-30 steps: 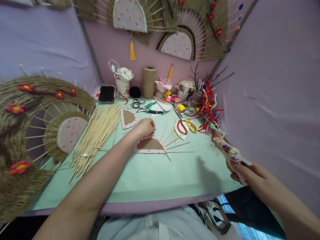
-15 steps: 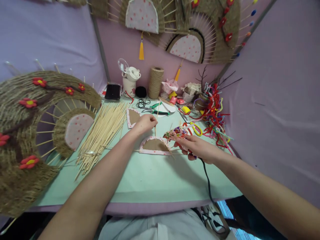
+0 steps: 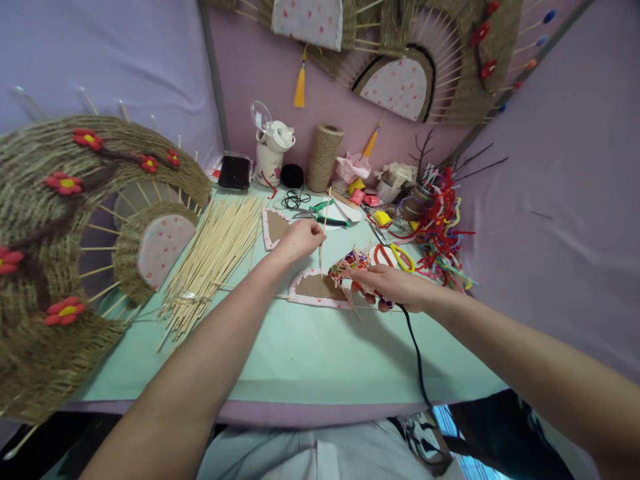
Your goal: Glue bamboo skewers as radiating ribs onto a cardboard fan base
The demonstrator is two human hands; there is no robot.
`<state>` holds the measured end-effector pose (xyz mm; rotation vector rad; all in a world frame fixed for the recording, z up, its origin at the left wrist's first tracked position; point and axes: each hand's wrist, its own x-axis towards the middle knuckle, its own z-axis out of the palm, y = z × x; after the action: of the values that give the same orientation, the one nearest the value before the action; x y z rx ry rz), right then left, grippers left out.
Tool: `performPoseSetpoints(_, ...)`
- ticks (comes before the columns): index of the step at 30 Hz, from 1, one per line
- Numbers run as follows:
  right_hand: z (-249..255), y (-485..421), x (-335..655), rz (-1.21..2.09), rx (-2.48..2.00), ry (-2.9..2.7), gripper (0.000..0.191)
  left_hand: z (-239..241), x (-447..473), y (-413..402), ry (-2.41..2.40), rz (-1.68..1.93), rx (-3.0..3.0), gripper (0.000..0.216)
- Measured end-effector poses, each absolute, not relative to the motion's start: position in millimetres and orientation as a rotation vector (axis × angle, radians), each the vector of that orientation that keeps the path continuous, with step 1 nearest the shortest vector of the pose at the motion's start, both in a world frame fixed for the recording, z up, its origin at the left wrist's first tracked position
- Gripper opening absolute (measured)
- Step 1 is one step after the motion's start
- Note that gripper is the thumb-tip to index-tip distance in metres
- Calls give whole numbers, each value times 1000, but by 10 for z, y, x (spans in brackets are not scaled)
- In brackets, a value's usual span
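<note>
"So, left hand [image 3: 303, 240]: grip?"

"Fingertips pinched on one thin stick [image 3: 326, 212], held near upright. Its lower end is at the curved upper edge of the half-round cardboard piece [image 3: 309, 287]; firm contact there, cannot tell."

"Position of that piece?"

"Flat on the green table [image 3: 280, 360], pale spotted border, between the forearms."

"Right hand [image 3: 393, 287]?"

"Fingers wrapped around a patterned tool [image 3: 345, 265], its tip over the piece's right end. Black cord [image 3: 415, 353] trails toward the table's front edge."

"Nearby?"

"Stick bundle [image 3: 215, 247] left of the left forearm; yellow-and-red-handled scissors [image 3: 400, 257] just beyond the right hand."
</note>
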<state>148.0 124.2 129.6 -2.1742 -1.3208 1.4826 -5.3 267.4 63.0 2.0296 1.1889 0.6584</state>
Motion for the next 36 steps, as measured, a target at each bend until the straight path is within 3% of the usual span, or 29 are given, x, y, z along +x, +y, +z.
performPoseSetpoints(36, 1206, 1342, 1514, 1383, -2219, -1419, 58, 632, -65, 2646, 1167, 618, 2031, 10)
